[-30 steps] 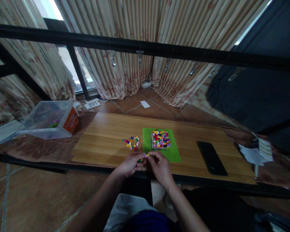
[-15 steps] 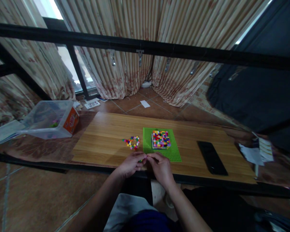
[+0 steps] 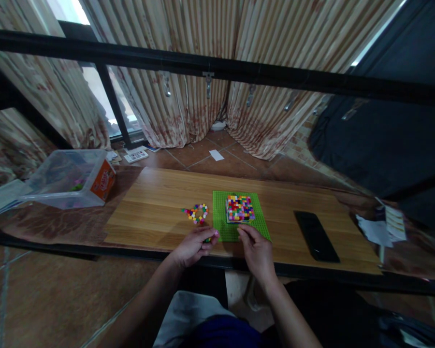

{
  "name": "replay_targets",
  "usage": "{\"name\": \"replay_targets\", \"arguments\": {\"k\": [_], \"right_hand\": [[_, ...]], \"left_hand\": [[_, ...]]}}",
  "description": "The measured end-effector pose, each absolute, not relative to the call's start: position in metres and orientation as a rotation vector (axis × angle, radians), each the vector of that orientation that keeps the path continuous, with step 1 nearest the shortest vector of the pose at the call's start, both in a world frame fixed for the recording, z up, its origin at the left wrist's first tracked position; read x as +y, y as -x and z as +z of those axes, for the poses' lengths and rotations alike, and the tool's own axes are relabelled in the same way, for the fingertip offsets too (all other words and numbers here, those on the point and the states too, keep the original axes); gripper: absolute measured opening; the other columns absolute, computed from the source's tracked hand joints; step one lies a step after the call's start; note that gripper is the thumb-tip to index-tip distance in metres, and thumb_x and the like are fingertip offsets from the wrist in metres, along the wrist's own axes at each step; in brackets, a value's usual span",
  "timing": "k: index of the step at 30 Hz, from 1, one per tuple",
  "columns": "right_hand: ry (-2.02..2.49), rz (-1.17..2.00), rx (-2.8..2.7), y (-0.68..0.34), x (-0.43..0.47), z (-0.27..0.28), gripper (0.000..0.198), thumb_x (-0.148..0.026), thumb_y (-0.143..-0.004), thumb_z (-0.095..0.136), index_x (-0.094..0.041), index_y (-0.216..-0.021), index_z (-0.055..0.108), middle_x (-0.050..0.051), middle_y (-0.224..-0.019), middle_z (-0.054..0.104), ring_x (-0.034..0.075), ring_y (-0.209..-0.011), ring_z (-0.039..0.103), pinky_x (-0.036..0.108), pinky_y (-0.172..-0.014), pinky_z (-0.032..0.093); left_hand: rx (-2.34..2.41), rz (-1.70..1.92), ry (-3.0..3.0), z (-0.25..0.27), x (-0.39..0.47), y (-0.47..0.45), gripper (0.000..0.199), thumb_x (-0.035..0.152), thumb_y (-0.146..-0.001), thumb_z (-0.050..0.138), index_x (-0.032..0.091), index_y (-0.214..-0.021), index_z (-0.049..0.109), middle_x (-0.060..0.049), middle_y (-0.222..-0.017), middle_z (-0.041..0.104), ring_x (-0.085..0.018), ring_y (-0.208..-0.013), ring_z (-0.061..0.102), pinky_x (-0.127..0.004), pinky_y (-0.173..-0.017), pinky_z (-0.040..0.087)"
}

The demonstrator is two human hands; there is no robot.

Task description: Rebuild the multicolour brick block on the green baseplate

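Observation:
A block built of many-coloured toy bricks [image 3: 240,208] stands on a green studded baseplate [image 3: 220,227]. My left hand [image 3: 194,245] is closed around a few small toy bricks, and a pink one shows at its fingertips. Just in front of the block, over the baseplate's near part, my right hand [image 3: 256,247] is closed in a pinch. Whatever its fingertips hold is too small or hidden to make out. Left of the baseplate, small coloured bricks [image 3: 199,212] joined in a ring with a short tail lie on the wooden table top [image 3: 155,203].
A black phone-like slab [image 3: 316,237] lies on the right of the table. At the left stands a clear plastic box [image 3: 68,193] with an orange label and a few pieces inside. Papers [image 3: 380,227] lie at the right end. A black bar [image 3: 217,67] crosses beyond the table.
My right hand has parted from my left and moved right, to the front of the brick block. The left hand keeps its bricks, and its pink brick is now uncovered.

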State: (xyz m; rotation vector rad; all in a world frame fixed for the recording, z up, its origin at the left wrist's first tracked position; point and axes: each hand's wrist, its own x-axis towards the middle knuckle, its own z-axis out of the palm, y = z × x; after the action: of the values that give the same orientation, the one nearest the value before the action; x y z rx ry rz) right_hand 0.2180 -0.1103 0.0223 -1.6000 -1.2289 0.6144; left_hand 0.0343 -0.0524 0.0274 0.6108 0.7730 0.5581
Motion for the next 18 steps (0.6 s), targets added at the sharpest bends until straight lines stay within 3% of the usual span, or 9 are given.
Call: {"name": "replay_targets", "arguments": {"k": [8,18], "right_hand": [[1.6,0.175,-1.236,-0.239,-0.093,0.03,0.021,-0.039,-0.081,0.059,-0.023,-0.087,0.071,0.006,-0.103,0.064,0.021,-0.1,0.057,0.039,-0.09,0.042],[1.61,0.249,-1.088,-0.242,-0.074,0.017,0.018,-0.038,-0.074,0.064,-0.024,-0.079,0.073,0.006,-0.11,0.058,0.022,-0.105,0.052,0.04,-0.092,0.037]], "left_hand": [[0.764,0.548,-0.623,0.027,-0.052,-0.033,0.023,0.033,-0.074,0.066,0.014,-0.078,0.055,0.004,-0.064,0.048,0.0,-0.041,0.026,-0.017,-0.04,0.008],[0.752,0.529,-0.627,0.029,-0.052,-0.032,0.023,0.033,-0.075,0.065,0.014,-0.078,0.054,0.004,-0.065,0.047,0.001,-0.042,0.026,-0.016,-0.039,0.008]]}}
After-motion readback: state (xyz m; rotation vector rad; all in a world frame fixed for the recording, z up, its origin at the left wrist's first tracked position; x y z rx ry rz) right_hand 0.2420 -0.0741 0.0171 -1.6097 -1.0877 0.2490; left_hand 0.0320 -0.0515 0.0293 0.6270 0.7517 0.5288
